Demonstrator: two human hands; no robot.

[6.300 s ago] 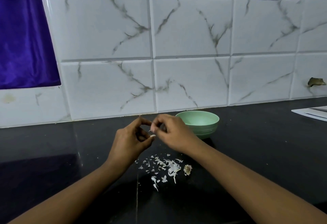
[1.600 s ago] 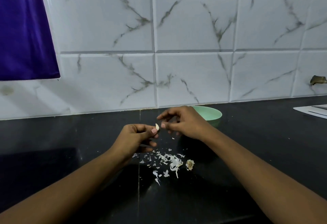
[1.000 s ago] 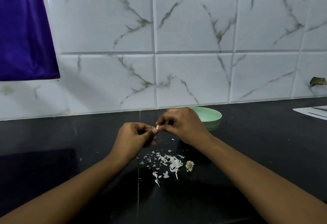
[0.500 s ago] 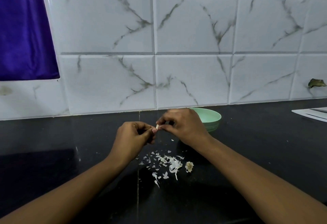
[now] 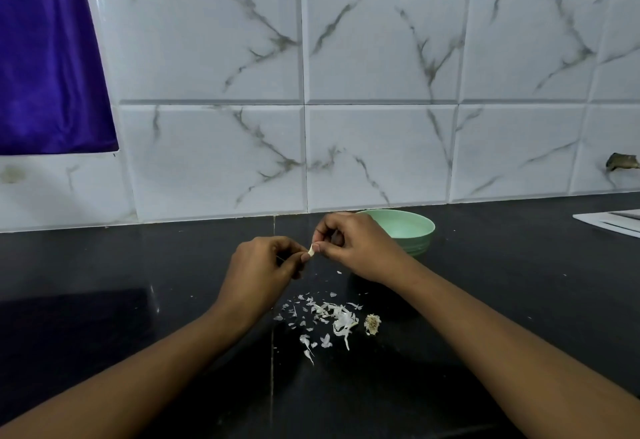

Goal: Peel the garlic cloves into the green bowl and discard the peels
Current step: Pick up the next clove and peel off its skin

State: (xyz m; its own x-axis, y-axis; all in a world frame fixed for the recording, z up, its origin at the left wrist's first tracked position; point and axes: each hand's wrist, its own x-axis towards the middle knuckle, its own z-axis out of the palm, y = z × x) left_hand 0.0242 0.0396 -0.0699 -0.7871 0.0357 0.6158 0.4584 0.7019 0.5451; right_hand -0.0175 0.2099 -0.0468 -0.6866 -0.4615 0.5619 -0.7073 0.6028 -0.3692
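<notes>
One garlic clove is under work. It is pinched between the thumb and fingertips of the left hand, held clear above the tabletop and just left of the green bowl. The right hand has thumb and forefinger nipped on the clove's upper end.

Change noted: about a second and a half ago the right hand stood off from the clove, which showed plainly against the left thumb. The two hands have since come together on it and have barely shifted over the last second. I read this as a renewed pull at clinging skin, though I cannot tell at this size whether any skin remains.

The heap of peels, with a dried root stub beside it, lies on the tabletop below the hands. Its shape looks unaltered over the interval, so no fresh scrap appears to have dropped.

I cannot make out what lies in the bowl. Finding: this clove is not yet delivered and the peels are not yet discarded.
</notes>
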